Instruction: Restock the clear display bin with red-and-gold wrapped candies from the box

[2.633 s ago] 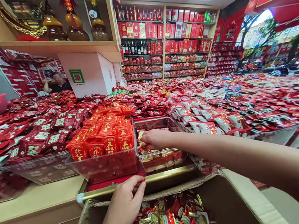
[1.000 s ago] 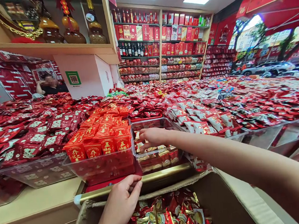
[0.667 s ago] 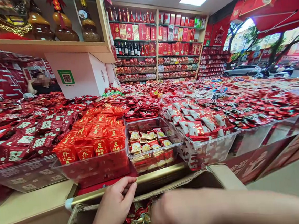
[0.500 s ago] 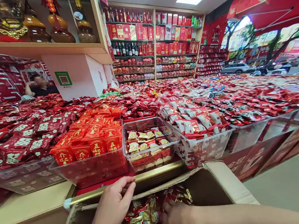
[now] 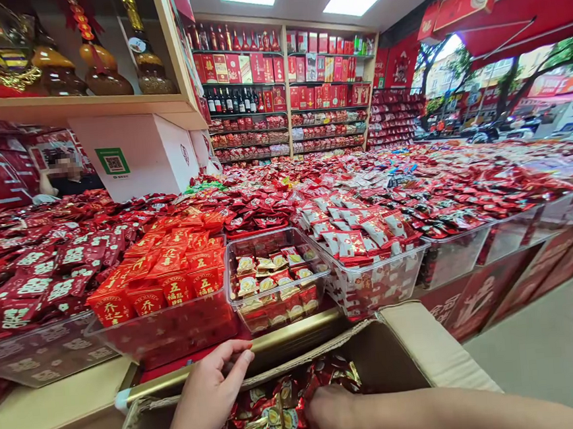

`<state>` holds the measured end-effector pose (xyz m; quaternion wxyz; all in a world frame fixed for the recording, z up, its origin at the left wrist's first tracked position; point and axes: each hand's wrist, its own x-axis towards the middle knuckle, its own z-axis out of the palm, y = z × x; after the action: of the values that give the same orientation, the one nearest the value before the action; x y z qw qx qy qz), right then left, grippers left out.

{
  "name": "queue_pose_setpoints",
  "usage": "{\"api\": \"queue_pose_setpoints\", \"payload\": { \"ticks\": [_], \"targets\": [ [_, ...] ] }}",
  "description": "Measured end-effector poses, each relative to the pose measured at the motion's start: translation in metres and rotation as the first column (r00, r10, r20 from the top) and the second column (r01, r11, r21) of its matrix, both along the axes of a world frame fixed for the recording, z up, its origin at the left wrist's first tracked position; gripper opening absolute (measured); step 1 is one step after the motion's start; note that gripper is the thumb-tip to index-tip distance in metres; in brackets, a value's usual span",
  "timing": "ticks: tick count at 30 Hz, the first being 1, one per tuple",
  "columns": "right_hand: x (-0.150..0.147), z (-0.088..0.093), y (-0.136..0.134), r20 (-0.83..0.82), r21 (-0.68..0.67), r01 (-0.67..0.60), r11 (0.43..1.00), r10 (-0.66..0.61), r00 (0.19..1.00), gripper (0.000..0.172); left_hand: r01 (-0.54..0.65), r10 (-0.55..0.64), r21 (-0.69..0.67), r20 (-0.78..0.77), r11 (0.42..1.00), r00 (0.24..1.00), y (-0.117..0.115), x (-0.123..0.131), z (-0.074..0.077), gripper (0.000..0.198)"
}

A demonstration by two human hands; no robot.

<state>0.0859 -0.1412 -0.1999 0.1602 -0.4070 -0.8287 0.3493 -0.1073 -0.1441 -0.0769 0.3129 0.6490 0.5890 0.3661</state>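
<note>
My left hand (image 5: 209,396) rests on the near rim of a cardboard box (image 5: 417,356), fingers curled over the flap edge. My right hand (image 5: 329,413) is down inside the box among red and gold wrapped candies (image 5: 270,417); its fingers are buried in the sweets. Just beyond the box a clear plastic bin (image 5: 273,242) is partly filled with the same gold and red candies (image 5: 272,282). A gold rail (image 5: 296,333) runs between bin and box.
Left of that bin stands a bin of orange-red packets (image 5: 172,276); right of it one of red and white packets (image 5: 362,235). Red sweets cover the whole counter. A white box with a QR code (image 5: 133,154) and a person (image 5: 65,176) are at back left. Floor (image 5: 550,352) lies to the right.
My right hand has left the clear bin and dropped into the cardboard box among the candies. The left hand stayed on the box rim. The view swung slightly right.
</note>
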Motion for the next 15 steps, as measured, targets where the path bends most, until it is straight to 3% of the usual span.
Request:
{"api": "queue_pose_setpoints", "payload": {
  "ticks": [2,3,5,7,9,11,13,15],
  "targets": [
    [0.007,0.038,-0.007,0.271,0.134,-0.130,0.982,0.090,0.958,0.011,0.011,-0.002,-0.057,0.151,0.998,0.989,-0.001,0.000,0.005,0.027],
    [0.011,0.058,-0.011,0.278,0.207,-0.155,0.966,0.094,0.956,0.014,0.025,-0.007,-0.080,0.218,0.996,0.976,-0.003,0.002,0.008,0.028],
    [0.019,0.094,-0.016,0.072,0.241,-0.040,0.970,0.023,0.997,0.011,0.076,-0.041,-0.101,0.310,0.992,0.950,-0.010,0.009,0.015,0.030],
    [0.025,0.120,-0.017,-0.189,0.131,0.081,0.988,-0.056,0.980,0.011,0.213,-0.140,-0.160,0.379,0.964,0.915,-0.019,0.019,0.020,0.033],
    [0.027,0.130,-0.015,-0.411,-0.048,0.151,0.987,-0.157,0.898,0.010,0.364,-0.232,-0.241,0.442,0.900,0.867,-0.027,0.031,0.020,0.039],
    [0.026,0.129,-0.013,-0.568,-0.243,0.158,0.957,-0.273,0.776,0.015,0.454,-0.266,-0.299,0.502,0.840,0.823,-0.032,0.041,0.016,0.044],
    [0.022,0.123,-0.011,-0.650,-0.399,0.127,0.908,-0.377,0.660,0.021,0.469,-0.247,-0.316,0.544,0.825,0.801,-0.035,0.048,0.012,0.040],
    [0.017,0.116,-0.011,-0.680,-0.472,0.106,0.875,-0.438,0.588,0.024,0.456,-0.222,-0.317,0.562,0.832,0.796,-0.035,0.051,0.009,0.035]
  ]
}}
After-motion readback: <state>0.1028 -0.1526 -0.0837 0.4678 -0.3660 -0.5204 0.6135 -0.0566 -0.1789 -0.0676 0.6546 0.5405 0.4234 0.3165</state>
